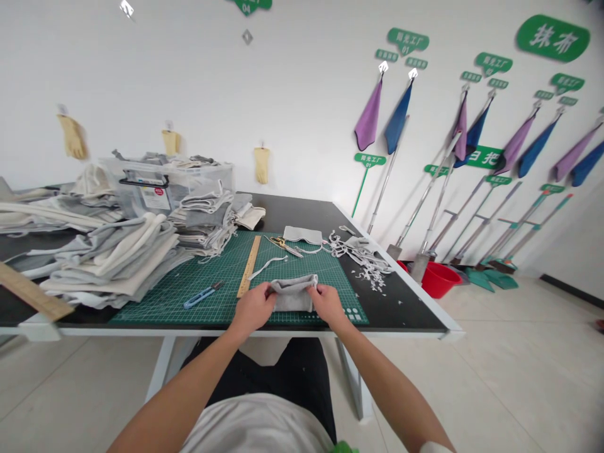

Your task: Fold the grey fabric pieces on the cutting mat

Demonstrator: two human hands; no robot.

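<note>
Both hands hold a grey piece of fabric (293,296) over the front of the green cutting mat (189,280). My left hand (256,306) pinches its left edge, and my right hand (328,304) grips the right edge. The cloth's upper rim is folded and bulges open between them. Just left of my left hand lies a wooden ruler (249,267), with a thin grey strip (268,267) beside it. Beyond the cloth are gold-handled scissors (287,246) and a flat grey fabric piece (302,235). A blue utility knife (202,295) rests farther left on the mat.
Grey and cream fabric stacks (113,258) fill the table's left side, before a clear plastic bin (184,179). Fabric scraps (365,255) lie at the right. A second wooden ruler (33,292) juts over the front-left edge. A red bucket (438,280) stands on the floor, right.
</note>
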